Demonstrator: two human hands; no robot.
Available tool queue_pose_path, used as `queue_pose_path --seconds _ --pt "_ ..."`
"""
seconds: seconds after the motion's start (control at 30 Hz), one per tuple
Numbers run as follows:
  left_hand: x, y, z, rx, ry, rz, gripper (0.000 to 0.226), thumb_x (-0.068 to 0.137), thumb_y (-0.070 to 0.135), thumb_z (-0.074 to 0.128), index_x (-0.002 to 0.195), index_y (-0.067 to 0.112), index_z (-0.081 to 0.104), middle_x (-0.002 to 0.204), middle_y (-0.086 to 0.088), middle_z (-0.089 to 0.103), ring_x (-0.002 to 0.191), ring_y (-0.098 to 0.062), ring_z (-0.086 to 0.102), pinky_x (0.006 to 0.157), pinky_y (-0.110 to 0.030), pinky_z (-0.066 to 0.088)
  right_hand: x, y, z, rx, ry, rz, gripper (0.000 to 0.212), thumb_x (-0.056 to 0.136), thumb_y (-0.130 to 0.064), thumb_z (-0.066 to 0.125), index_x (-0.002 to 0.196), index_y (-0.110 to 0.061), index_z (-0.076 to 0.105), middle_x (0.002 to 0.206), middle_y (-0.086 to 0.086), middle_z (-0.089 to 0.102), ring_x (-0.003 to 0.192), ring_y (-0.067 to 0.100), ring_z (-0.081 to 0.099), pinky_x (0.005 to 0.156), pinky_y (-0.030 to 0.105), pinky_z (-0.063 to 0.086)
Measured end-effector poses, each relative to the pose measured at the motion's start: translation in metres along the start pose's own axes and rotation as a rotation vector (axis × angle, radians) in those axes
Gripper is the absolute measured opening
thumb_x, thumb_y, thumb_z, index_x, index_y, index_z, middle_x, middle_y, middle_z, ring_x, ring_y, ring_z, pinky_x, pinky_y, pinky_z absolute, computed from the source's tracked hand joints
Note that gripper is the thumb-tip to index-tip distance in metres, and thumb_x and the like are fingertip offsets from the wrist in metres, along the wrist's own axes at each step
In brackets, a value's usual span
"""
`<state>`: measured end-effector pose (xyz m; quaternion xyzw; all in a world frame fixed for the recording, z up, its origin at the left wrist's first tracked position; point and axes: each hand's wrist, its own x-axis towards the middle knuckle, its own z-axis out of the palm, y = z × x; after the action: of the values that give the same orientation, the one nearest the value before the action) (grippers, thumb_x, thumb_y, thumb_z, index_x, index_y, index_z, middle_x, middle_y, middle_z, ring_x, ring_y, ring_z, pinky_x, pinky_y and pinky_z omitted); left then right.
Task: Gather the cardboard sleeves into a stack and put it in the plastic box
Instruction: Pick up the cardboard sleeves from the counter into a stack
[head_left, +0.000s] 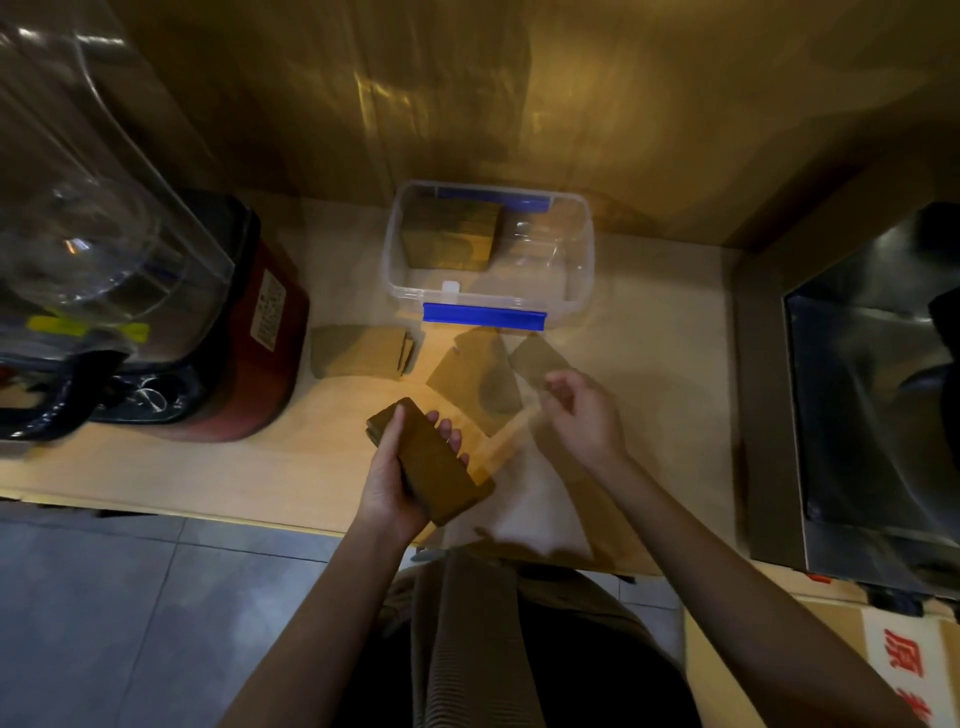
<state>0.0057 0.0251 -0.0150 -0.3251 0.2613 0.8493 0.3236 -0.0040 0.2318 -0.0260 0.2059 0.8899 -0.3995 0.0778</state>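
Note:
My left hand grips a thick stack of brown cardboard sleeves above the wooden counter's front edge. My right hand hovers to its right, blurred, with fingers spread over a loose sleeve. Another loose sleeve lies between the hands, and a small pile of sleeves rests further left. Behind them stands the clear plastic box with blue clips, open, holding a stack of sleeves in its left half.
A red blender base with a clear jar fills the counter's left side. A steel sink lies at the right. A brown wall rises just behind the box. A printed carton sits at the lower right.

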Motion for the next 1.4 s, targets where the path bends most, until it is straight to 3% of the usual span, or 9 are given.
queue_pose_path --seconds 0.2,0.27,0.4,0.6,0.8,0.97,1.13,1.23,1.4 --pt "0.001 0.006 0.005 -0.046 0.048 0.016 0.046 0.063 0.048 0.065 0.098 0.018 0.063 0.086 -0.002 0.069 0.073 -0.016 0.069 0.086 -0.035 0.047 0.026 0.028 0.012 -0.415 -0.011 -0.031 0.066 0.078 -0.032 0.061 0.135 -0.01 0.035 0.143 0.018 0.039 0.129 0.036 0.035 0.107 0.042 0.03" --pt "0.003 0.008 0.007 -0.053 0.059 0.017 0.047 0.062 0.048 0.066 0.098 0.017 0.063 0.086 -0.003 0.071 0.075 -0.017 0.069 0.088 -0.036 0.047 0.027 0.031 0.017 -0.459 -0.056 0.024 0.069 0.079 -0.036 0.06 0.137 -0.013 0.031 0.146 0.017 0.034 0.133 0.035 0.03 0.109 0.043 0.027" --pt "0.004 0.008 0.009 -0.034 0.056 0.01 0.048 0.062 0.048 0.066 0.099 0.018 0.064 0.088 -0.003 0.071 0.078 -0.017 0.069 0.089 -0.037 0.046 0.023 0.036 0.02 -0.515 -0.044 -0.013 0.058 0.082 -0.032 0.057 0.133 -0.013 0.037 0.142 0.014 0.041 0.13 0.032 0.035 0.106 0.044 0.032" --pt "0.004 0.013 0.009 -0.033 -0.012 -0.003 0.053 0.06 0.05 0.069 0.102 0.018 0.064 0.09 -0.002 0.071 0.081 -0.017 0.069 0.086 -0.037 0.049 0.014 0.041 0.012 -0.431 0.023 0.012 0.053 0.08 -0.033 0.06 0.124 -0.009 0.045 0.132 0.015 0.051 0.121 0.032 0.044 0.099 0.042 0.04" --pt "0.003 0.017 0.007 -0.051 -0.144 0.002 0.064 0.048 0.05 0.079 0.101 0.018 0.062 0.09 -0.001 0.07 0.084 -0.016 0.068 0.082 -0.033 0.053 -0.005 0.025 -0.004 -0.039 0.105 0.155 0.053 0.069 -0.035 0.071 0.115 -0.016 0.055 0.116 0.009 0.063 0.106 0.027 0.056 0.091 0.041 0.049" --pt "0.001 0.015 0.008 -0.06 -0.184 0.015 0.066 0.045 0.052 0.081 0.099 0.018 0.062 0.088 0.001 0.069 0.085 -0.014 0.067 0.08 -0.032 0.055 -0.036 -0.025 -0.014 0.246 -0.001 -0.022 0.039 0.073 -0.024 0.073 0.11 -0.018 0.059 0.102 -0.004 0.06 0.096 0.014 0.055 0.078 0.024 0.044" --pt "-0.003 0.014 0.006 0.051 -0.198 0.044 0.078 0.035 0.065 0.077 0.099 0.021 0.069 0.095 -0.005 0.074 0.09 -0.02 0.07 0.078 -0.036 0.057 -0.064 -0.072 0.003 0.251 -0.141 -0.146 0.05 0.072 -0.038 0.067 0.119 -0.025 0.054 0.108 -0.006 0.053 0.099 0.009 0.05 0.074 0.013 0.038" --pt "-0.005 0.013 0.004 0.099 -0.212 0.067 0.079 0.033 0.068 0.075 0.097 0.023 0.072 0.095 -0.006 0.074 0.09 -0.022 0.07 0.077 -0.037 0.058 -0.079 -0.085 0.023 0.202 -0.188 -0.154 0.052 0.073 -0.041 0.064 0.121 -0.025 0.052 0.116 0.0 0.053 0.104 0.012 0.049 0.081 0.022 0.046" --pt "-0.006 0.01 0.0 0.05 -0.294 0.075 0.076 0.047 0.068 0.071 0.104 0.018 0.068 0.101 -0.001 0.071 0.097 -0.015 0.067 0.088 -0.033 0.054 -0.09 -0.084 0.037 0.043 -0.133 -0.237 0.05 0.075 -0.04 0.063 0.12 -0.021 0.053 0.121 0.004 0.054 0.11 0.018 0.049 0.09 0.028 0.044"
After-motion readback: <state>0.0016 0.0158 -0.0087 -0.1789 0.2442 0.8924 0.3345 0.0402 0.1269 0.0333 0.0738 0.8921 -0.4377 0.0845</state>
